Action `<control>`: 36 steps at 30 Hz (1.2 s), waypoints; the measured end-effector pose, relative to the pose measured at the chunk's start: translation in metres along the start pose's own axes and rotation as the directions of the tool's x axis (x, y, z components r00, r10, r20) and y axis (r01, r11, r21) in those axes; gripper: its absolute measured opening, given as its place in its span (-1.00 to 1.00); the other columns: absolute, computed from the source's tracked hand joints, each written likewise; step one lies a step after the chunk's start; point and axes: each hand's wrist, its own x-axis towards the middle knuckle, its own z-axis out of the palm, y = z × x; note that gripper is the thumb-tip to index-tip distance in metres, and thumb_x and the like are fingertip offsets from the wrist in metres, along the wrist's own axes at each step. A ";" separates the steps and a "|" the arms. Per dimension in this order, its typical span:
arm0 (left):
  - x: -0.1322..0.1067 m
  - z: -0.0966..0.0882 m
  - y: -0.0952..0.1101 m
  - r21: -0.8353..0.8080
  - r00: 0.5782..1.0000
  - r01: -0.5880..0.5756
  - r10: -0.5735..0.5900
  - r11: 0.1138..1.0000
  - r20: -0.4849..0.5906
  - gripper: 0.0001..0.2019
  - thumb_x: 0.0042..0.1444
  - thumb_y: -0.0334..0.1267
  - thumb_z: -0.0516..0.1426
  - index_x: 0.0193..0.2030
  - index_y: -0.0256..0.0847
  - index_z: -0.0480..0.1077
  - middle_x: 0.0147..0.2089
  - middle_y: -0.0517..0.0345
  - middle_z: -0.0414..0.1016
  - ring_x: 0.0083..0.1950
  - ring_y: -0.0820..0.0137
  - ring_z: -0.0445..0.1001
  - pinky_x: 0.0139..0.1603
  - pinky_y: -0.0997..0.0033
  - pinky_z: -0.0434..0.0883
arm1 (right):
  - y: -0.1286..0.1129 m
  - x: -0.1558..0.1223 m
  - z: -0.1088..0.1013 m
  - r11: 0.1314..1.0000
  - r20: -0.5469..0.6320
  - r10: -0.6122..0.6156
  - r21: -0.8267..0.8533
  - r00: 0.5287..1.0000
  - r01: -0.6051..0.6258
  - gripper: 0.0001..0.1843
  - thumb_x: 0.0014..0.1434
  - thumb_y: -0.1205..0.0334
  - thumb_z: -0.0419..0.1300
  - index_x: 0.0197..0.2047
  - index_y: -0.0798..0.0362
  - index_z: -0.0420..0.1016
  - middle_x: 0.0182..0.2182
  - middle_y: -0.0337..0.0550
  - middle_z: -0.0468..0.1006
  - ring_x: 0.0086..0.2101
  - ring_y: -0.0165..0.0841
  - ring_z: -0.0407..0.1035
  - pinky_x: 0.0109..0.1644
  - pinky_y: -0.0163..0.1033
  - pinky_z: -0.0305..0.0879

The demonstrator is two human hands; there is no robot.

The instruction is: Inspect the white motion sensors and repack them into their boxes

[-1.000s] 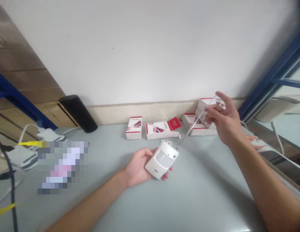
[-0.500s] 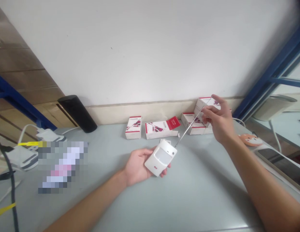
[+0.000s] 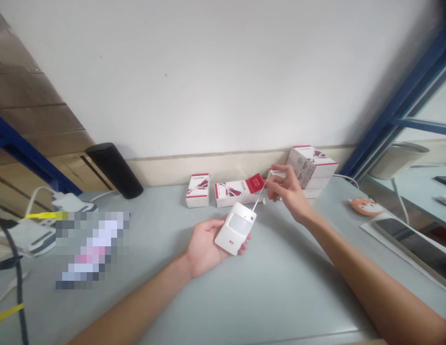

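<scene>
Our left hand [image 3: 203, 250] cradles the white motion sensor [image 3: 235, 229] over the middle of the table [image 3: 280, 292]; our right hand [image 3: 287, 192] pinches narrowly on the thin metal antenna [image 3: 262, 190], just before the red-and-white boxes [image 3: 237, 192].

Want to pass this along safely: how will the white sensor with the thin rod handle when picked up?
The white sensor is probably light, since it sits cradled in the left hand. Its smooth plastic shell may feel slightly slippery. The thin rod looks easy to bend, so it's likely the fragile part.
</scene>
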 end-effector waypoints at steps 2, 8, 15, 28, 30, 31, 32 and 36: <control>0.000 0.001 -0.001 -0.002 1.000 -0.024 0.024 1.000 -0.014 -0.53 0.24 -0.23 0.04 0.19 -0.51 0.41 -0.05 -0.44 0.59 -0.17 0.01 0.58 -0.06 0.09 0.35 | 0.002 -0.005 0.007 1.000 0.070 0.018 0.001 0.997 -0.018 -0.47 0.16 0.11 0.37 0.10 -0.12 0.23 -0.39 -0.38 0.50 -0.50 -0.40 0.34 -0.41 -0.22 0.25; 0.000 0.002 -0.001 -0.042 0.991 -0.127 0.125 0.991 -0.046 -0.50 0.23 -0.27 0.03 0.25 -0.50 0.36 -0.04 -0.45 0.59 -0.15 0.00 0.58 -0.06 0.11 0.35 | 0.003 -0.018 0.025 0.999 0.249 0.036 0.014 0.968 -0.041 -0.52 0.18 0.15 0.36 0.06 -0.11 0.21 -0.35 -0.36 0.54 -0.48 -0.41 0.34 -0.38 -0.22 0.23; 0.000 0.001 0.002 -0.026 0.984 -0.158 0.155 0.987 -0.089 -0.48 0.28 -0.26 0.03 0.30 -0.54 0.33 -0.01 -0.46 0.60 -0.16 0.03 0.60 -0.03 0.09 0.39 | 0.007 -0.025 0.033 0.991 0.316 0.045 0.102 0.948 -0.081 -0.55 0.21 0.13 0.35 0.05 -0.11 0.21 -0.42 -0.41 0.47 -0.49 -0.44 0.23 -0.38 -0.25 0.15; -0.002 0.003 0.009 -0.015 0.956 -0.265 0.261 0.964 -0.136 -0.48 0.29 -0.27 0.08 0.34 -0.47 0.35 -0.02 -0.35 0.62 -0.14 0.02 0.61 -0.03 0.04 0.45 | 0.014 -0.036 0.044 0.990 0.456 0.054 0.090 0.889 -0.107 -0.50 0.26 0.17 0.32 0.18 -0.12 0.22 -0.37 -0.35 0.49 -0.32 -0.33 0.43 -0.14 -0.13 0.29; -0.002 0.003 0.009 -0.006 0.954 -0.265 0.261 0.964 -0.148 -0.49 0.29 -0.27 0.08 0.33 -0.46 0.36 -0.02 -0.35 0.62 -0.16 0.03 0.61 -0.03 0.05 0.45 | 0.014 -0.036 0.044 0.991 0.460 0.061 0.077 0.886 -0.109 -0.49 0.27 0.19 0.30 0.20 -0.12 0.21 -0.36 -0.34 0.50 -0.33 -0.34 0.42 -0.15 -0.15 0.28; -0.002 0.003 0.009 0.001 0.952 -0.267 0.264 0.964 -0.153 -0.50 0.30 -0.27 0.08 0.33 -0.46 0.36 -0.02 -0.34 0.62 -0.17 0.04 0.61 -0.03 0.05 0.45 | 0.014 -0.036 0.044 0.992 0.461 0.064 0.070 0.885 -0.108 -0.49 0.27 0.20 0.30 0.21 -0.12 0.21 -0.36 -0.34 0.50 -0.34 -0.35 0.42 -0.16 -0.16 0.28; -0.003 0.003 0.009 0.007 0.951 -0.270 0.268 0.963 -0.156 -0.50 0.30 -0.27 0.09 0.32 -0.46 0.37 -0.03 -0.34 0.63 -0.17 0.04 0.61 -0.03 0.05 0.45 | 0.014 -0.037 0.044 0.992 0.461 0.063 0.067 0.885 -0.105 -0.49 0.26 0.20 0.30 0.21 -0.12 0.21 -0.36 -0.34 0.50 -0.34 -0.35 0.42 -0.17 -0.16 0.28; -0.003 0.004 0.009 0.022 0.948 -0.281 0.282 0.959 -0.147 -0.51 0.27 -0.28 0.10 0.31 -0.45 0.38 -0.01 -0.32 0.63 -0.19 0.04 0.61 -0.05 0.05 0.45 | 0.015 -0.037 0.044 0.994 0.463 0.052 0.058 0.885 -0.088 -0.46 0.24 0.21 0.30 0.22 -0.12 0.20 -0.36 -0.35 0.50 -0.35 -0.35 0.42 -0.19 -0.18 0.29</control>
